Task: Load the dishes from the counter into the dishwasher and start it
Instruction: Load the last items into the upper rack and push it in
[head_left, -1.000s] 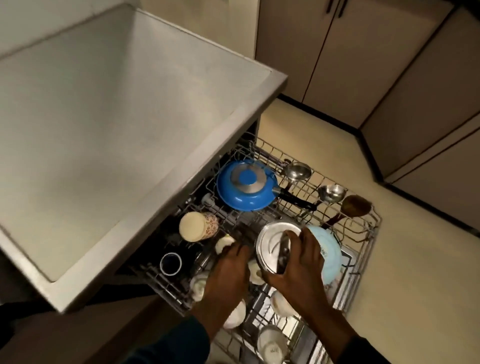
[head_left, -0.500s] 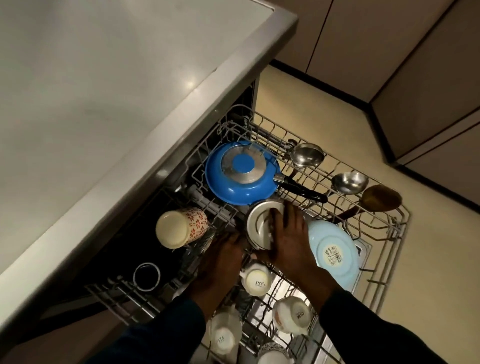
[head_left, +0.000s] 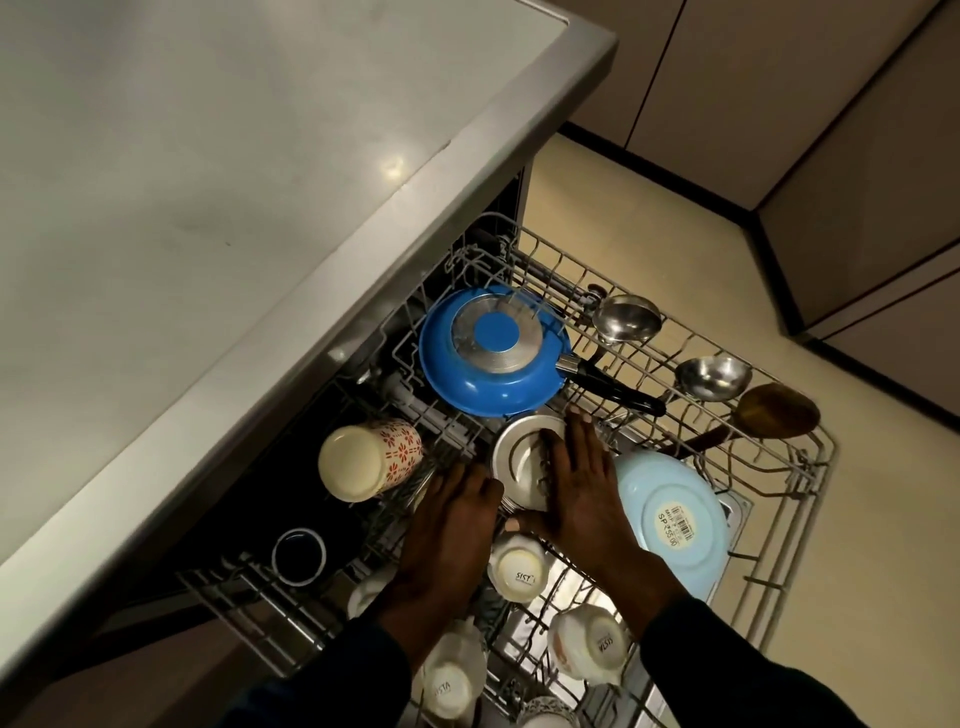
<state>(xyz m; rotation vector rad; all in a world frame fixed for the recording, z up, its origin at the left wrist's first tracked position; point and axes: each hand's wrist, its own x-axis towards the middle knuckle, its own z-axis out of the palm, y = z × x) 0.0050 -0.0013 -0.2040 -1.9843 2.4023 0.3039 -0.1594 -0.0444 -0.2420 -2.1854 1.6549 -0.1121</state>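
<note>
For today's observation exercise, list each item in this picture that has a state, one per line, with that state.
dishwasher rack: pulled out, loaded
blue pan: upside down, base up
steel plate: standing on edge, right hand flat against it
left hand: reaching down beside the plate; fingers hidden
light blue plate: tilted, underside showing, price sticker on
floral cup: lying on its side

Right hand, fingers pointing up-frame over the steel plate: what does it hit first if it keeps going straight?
Probably the upturned blue frying pan. The right hand lies flat on the round steel plate, fingertips close to the pan's rim and black handle root. Depth is unclear; it might pass above.
</note>
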